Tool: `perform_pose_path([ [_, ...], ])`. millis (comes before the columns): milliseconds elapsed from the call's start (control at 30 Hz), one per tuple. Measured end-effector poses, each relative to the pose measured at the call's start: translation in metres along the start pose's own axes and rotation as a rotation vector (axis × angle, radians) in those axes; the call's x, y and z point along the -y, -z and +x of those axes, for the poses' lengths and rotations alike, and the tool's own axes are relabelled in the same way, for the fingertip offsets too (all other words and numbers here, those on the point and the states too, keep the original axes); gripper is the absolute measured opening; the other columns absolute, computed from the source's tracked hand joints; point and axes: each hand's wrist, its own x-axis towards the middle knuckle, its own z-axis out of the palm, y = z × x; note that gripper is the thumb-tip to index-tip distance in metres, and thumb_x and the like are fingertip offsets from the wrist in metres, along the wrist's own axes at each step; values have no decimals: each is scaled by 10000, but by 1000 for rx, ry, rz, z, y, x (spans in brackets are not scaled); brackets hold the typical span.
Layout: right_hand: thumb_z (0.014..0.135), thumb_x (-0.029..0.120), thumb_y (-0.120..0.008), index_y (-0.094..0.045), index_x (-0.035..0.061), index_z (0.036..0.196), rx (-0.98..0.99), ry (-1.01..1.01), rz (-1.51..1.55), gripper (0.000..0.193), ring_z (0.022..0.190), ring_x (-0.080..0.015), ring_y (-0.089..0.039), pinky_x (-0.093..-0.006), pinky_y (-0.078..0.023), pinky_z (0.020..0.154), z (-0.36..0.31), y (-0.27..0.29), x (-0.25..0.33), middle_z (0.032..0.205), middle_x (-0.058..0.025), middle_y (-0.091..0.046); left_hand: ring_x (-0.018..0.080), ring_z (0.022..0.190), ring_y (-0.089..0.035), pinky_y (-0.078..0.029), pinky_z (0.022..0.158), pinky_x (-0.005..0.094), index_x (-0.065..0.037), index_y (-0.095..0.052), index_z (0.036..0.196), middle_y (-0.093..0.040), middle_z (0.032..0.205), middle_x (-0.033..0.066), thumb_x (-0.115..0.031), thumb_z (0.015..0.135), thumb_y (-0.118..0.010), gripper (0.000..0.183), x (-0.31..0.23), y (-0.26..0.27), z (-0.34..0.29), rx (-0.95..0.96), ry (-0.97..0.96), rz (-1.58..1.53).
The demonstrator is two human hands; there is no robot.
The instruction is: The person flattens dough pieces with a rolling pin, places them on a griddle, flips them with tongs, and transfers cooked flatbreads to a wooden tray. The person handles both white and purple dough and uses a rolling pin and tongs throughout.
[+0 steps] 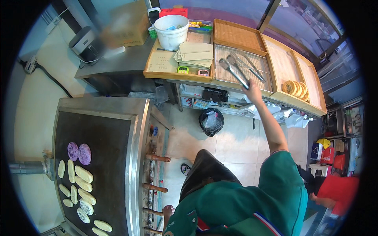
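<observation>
My right hand [253,92] is closed on the end of a pair of metal tongs [234,73], over a wire rack [224,52] on the counter. More metal tongs [252,65] lie on the rack beside them. Low in the picture, my left hand [168,211] hangs close to a wooden handle [152,212] on the griddle's side; its fingers are too small and partly hidden to read. On the dark griddle [106,157] to the left lie several pale oval flatbreads [84,173] and two purple ones [84,153].
Round golden flatbreads [295,89] stand in a wooden tray [280,59] at the right. A white bucket [171,33], stacked paper bags [195,53] and small timers [183,70] sit on the counter. Below is a black-lined bin [211,122]. A person in red [338,190] is at the far right.
</observation>
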Motion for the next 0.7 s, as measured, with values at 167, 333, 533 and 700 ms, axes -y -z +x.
perform_pose_path([
  [167,702,263,-754,-533,18,946,-154,7,-238,410,911,-346,-584,-443,-467,792,89,-21,-50,939,-191,-592,250,784,-668,-484,518,312,-25,-588,989,-656,919,103,-209,854,-529,236,-80,39,10,-146,437,-478],
  [333,715,178,-716,-529,15,937,57,-86,-179,333,866,-379,-586,-454,-472,760,135,-46,-122,907,-196,-598,242,750,-657,-475,517,338,-47,-587,1000,-647,920,120,-185,860,-520,207,-73,1,40,-270,756,-914],
  [533,741,89,-687,-519,28,926,46,44,-22,257,747,-326,-603,-414,-475,649,150,-29,-47,798,-171,-591,206,737,-674,-517,603,291,-32,-618,961,-672,875,92,-196,881,-553,194,-166,-25,85,-160,442,-465],
  [700,756,26,-668,-526,21,1067,124,399,362,341,799,-260,-621,-353,-493,688,188,-72,126,858,-153,-604,209,756,-680,-533,635,300,-16,-611,957,-676,871,100,-176,887,-544,187,-247,-20,89,-312,505,-600],
])
